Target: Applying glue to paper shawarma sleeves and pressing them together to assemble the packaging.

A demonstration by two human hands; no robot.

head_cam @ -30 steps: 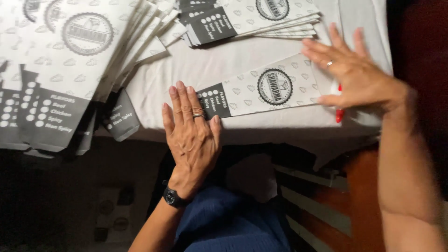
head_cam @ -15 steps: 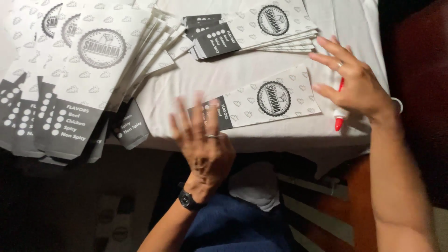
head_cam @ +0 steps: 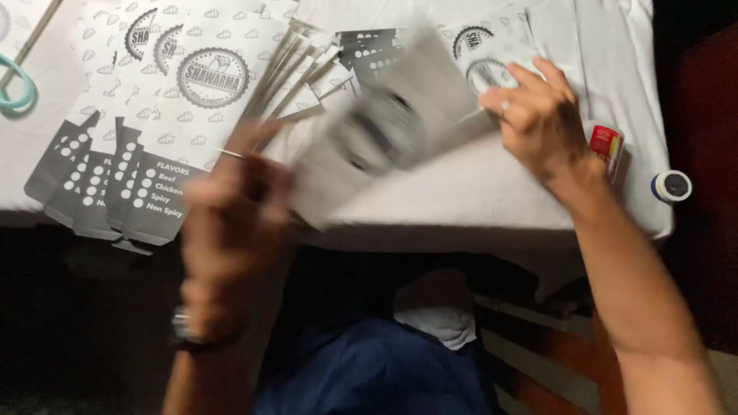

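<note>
A flat white paper sleeve with grey printed panels and a round dark stamp (head_cam: 384,131) stretches tilted and motion-blurred between both hands. The right hand (head_cam: 538,115) pinches its upper end; the blurred left hand (head_cam: 231,207) grips its lower end. A fanned stack of matching sleeves (head_cam: 154,115) lies beyond the left hand, a red glue stick (head_cam: 607,146) just beside the right.

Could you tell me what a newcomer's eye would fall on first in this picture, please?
First, the blurred paper sleeve lifted at the centre, gripped by the right hand and met by the left hand. Next, the fanned stack of printed sleeves on the white tablecloth at left. A glue stick lies at right.
</note>
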